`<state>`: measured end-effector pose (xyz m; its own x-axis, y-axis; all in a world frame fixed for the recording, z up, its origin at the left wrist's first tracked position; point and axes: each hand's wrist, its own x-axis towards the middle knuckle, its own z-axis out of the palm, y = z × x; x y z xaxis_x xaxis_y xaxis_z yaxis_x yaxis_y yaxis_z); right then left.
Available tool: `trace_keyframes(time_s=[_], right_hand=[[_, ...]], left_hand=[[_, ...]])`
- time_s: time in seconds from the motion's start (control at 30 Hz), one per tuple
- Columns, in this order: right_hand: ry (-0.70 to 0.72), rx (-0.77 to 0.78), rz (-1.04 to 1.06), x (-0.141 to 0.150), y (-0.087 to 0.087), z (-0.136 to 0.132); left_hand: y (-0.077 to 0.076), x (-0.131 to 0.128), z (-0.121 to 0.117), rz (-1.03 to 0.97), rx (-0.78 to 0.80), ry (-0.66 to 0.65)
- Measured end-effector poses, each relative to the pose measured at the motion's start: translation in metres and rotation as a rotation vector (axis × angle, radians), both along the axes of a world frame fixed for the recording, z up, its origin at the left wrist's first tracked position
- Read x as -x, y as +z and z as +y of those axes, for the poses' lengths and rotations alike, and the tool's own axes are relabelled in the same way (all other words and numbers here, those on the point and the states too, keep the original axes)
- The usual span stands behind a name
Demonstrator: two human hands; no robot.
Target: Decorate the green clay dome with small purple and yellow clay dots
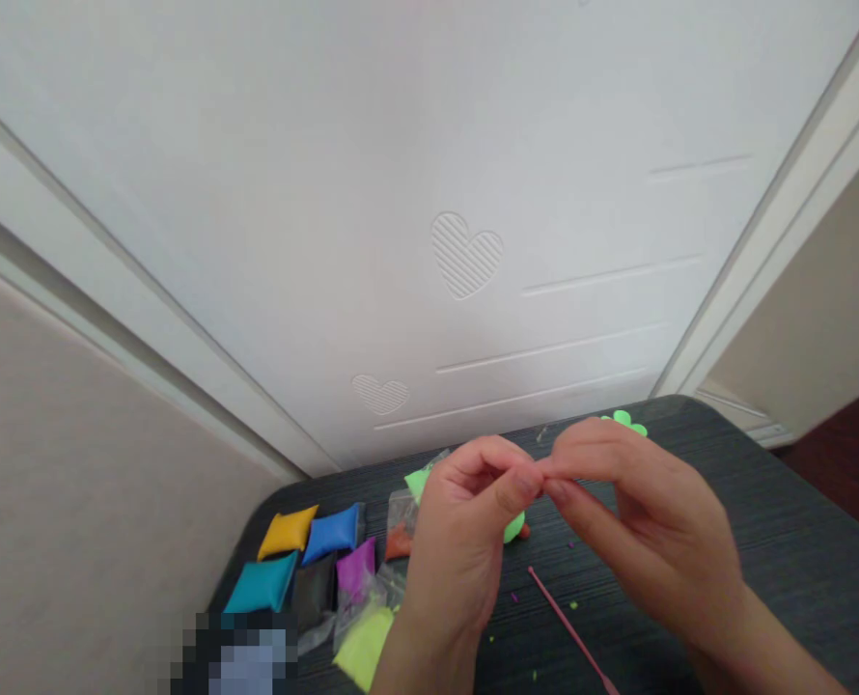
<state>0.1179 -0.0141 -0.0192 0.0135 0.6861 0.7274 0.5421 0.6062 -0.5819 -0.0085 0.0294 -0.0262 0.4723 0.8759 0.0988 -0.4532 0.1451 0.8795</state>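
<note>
Pink stick (pixel 571 628) lies on dark counter (pixel 784 541), just below L hand (pixel 465 531) & R hand (pixel 665 521) in view; hands meet at fingertips, thumbs & index fingers pinched closed, can't tell what's btwn, if anything. Green lump (pixel 514 528) sits behind L hand, partly hidden; yellow packet (pixel 289 532), blue packet (pixel 333 533) & teal packet (pixel 262 583) at counter's L end.
</note>
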Motion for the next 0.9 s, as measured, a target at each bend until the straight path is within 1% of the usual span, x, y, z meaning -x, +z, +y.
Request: trace_keyframes(time_s=[0.1, 0.2, 0.23, 0.3, 0.33, 0.4, 0.53, 0.6, 0.63, 0.73, 0.9], right_hand=[[-0.068, -0.023, 0.037, 0.002, 0.004, -0.007], [-0.103, -0.034, 0.112, 0.002, 0.009, -0.019], [-0.102, -0.023, 0.108, 0.001, 0.009, -0.023], [-0.053, 0.051, -0.021, -0.001, 0.001, -0.029], [-0.007, 0.109, -0.124, -0.001, -0.007, -0.031], [0.103, 0.254, -0.353, 0.000, -0.030, -0.034], [0.195, 0.421, -0.570, 0.007, -0.090, -0.043], [0.223, 0.477, -0.666, 0.009, -0.113, -0.050], [0.234, 0.499, -0.711, 0.010, -0.121, -0.054], [0.246, 0.541, -0.821, 0.010, -0.134, -0.060], [0.241, 0.566, -0.955, 0.007, -0.141, -0.060]], left_hand=[[0.003, -0.003, -0.002, 0.007, -0.070, 0.100], [0.010, 0.005, -0.005, -0.047, -0.192, 0.224], [0.013, 0.011, -0.005, -0.079, -0.229, 0.276], [0.019, 0.024, -0.006, -0.148, -0.287, 0.381], [0.023, 0.031, -0.007, -0.169, -0.290, 0.422], [0.029, 0.044, -0.010, -0.176, -0.283, 0.483], [0.034, 0.056, -0.014, -0.179, -0.314, 0.570], [0.034, 0.056, -0.013, -0.188, -0.330, 0.567], [0.033, 0.054, -0.013, -0.195, -0.340, 0.564], [0.030, 0.050, -0.011, -0.220, -0.360, 0.571], [0.028, 0.051, -0.009, -0.294, -0.391, 0.580]])
